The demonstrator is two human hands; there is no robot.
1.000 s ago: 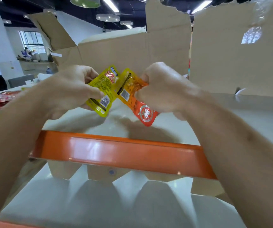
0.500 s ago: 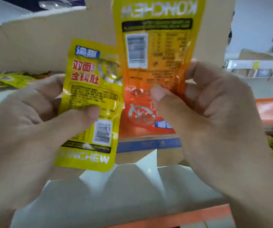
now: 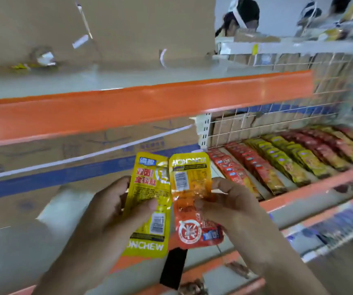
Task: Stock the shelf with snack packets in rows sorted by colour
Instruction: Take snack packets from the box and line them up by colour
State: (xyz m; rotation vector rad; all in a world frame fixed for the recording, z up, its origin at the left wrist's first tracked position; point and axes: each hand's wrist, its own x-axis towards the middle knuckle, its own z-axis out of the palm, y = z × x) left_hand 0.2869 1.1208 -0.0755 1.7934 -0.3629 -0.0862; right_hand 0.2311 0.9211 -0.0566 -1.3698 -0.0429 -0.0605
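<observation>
My left hand (image 3: pixel 107 211) pinches a yellow packet (image 3: pixel 147 201) upright, thumb curled across its front and fingers behind. My right hand (image 3: pixel 235 207) pinches an orange packet (image 3: pixel 189 173) just beside it, print upside down, their long edges touching. Both hang in the air before the shelf (image 3: pixel 299 190), left of the red and yellow rows of packets (image 3: pixel 277 162) lying toward its right end, with a cardboard box (image 3: pixel 64 158) behind.

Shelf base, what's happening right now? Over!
Left hand grips yellow packet. Right hand pinches orange packet. Sorted rows lie on shelf, off right; no blocker seen.
</observation>
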